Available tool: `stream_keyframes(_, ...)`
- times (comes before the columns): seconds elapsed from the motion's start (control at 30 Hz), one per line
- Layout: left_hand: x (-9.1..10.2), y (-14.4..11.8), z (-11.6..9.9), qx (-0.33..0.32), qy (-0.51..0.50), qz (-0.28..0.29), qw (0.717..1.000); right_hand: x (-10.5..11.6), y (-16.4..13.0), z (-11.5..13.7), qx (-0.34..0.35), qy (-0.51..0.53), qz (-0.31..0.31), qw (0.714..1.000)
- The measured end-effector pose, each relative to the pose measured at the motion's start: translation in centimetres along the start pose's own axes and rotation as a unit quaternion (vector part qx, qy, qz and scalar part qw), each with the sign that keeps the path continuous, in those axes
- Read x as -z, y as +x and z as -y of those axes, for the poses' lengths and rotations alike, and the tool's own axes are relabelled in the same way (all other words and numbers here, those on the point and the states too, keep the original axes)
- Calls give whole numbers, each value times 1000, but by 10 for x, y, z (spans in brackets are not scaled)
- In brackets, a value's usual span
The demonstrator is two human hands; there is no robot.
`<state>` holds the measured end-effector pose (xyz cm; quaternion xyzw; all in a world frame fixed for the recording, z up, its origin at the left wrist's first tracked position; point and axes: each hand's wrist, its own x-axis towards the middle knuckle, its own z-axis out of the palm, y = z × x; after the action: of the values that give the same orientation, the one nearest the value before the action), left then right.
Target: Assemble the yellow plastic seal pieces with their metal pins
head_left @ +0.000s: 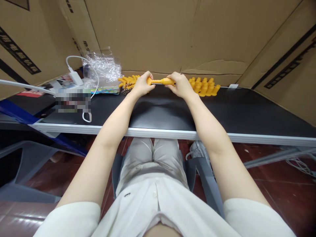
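Observation:
Between my hands, just above the black tabletop [163, 115], stretches a yellow ridged plastic piece [159, 81]. My left hand [144, 84] is closed on its left end, thumb and fingers pinching it. The thicker, ribbed right end is gripped by my right hand [179, 84]. Beside my left hand lies a pile of yellow pieces with metal rings [127, 84], partly hidden by that hand. To the right of my right hand, several yellow plastic pieces [206, 87] stand upright in rows. What exactly the yellow pieces are I cannot make out.
Crumpled clear plastic bags [102, 67] lie at the back left, over colourful flat packs [107, 90]. A white charger [76, 78] with a cable stands near them. Cardboard walls [153, 36] enclose the table's back and sides. A silver edge [163, 133] runs along the front.

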<state>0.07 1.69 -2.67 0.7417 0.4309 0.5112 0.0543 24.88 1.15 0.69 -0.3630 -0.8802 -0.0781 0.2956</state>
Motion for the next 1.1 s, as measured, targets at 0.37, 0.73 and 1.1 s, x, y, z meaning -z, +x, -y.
stream_keyframes(0.37,6,-3,-16,1,64,28,998,18,-5,14,-135,220,55,965)
stream_keyframes(0.73,3,-3,-12,-6,28,31,999,16,-5,16,-173,302,39,937)
stream_keyframes(1.1,-1,1,-3,9,4,30,999,9,-3,8,-38,69,-3,997)
